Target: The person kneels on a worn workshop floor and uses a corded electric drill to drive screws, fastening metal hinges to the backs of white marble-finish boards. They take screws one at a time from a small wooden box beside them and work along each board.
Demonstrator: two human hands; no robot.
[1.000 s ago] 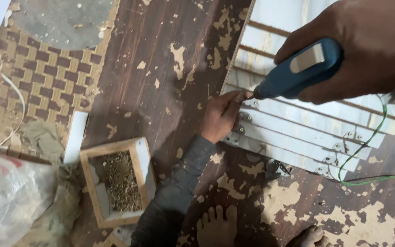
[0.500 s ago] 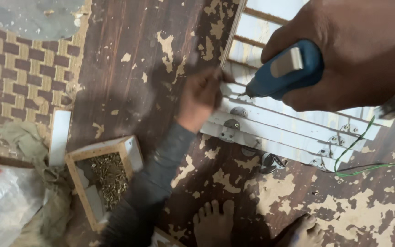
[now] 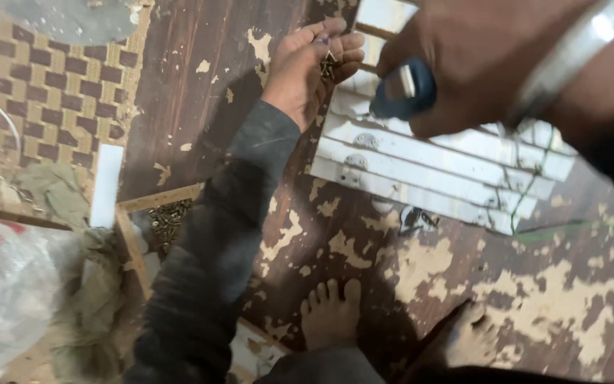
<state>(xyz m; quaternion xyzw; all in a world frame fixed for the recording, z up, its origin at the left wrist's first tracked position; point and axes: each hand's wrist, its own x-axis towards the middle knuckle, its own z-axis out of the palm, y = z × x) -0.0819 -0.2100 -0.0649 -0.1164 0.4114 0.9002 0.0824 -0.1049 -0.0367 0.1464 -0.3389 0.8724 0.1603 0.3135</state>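
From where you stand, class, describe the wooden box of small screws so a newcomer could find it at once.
Start at the dark, flaking wooden floor and follow the grey-sleeved left arm down. Beside it, at lower left, lies the shallow pale-wood box, partly hidden by the sleeve. Only it holds a heap of small dark screws; the white slatted panel lies opposite.
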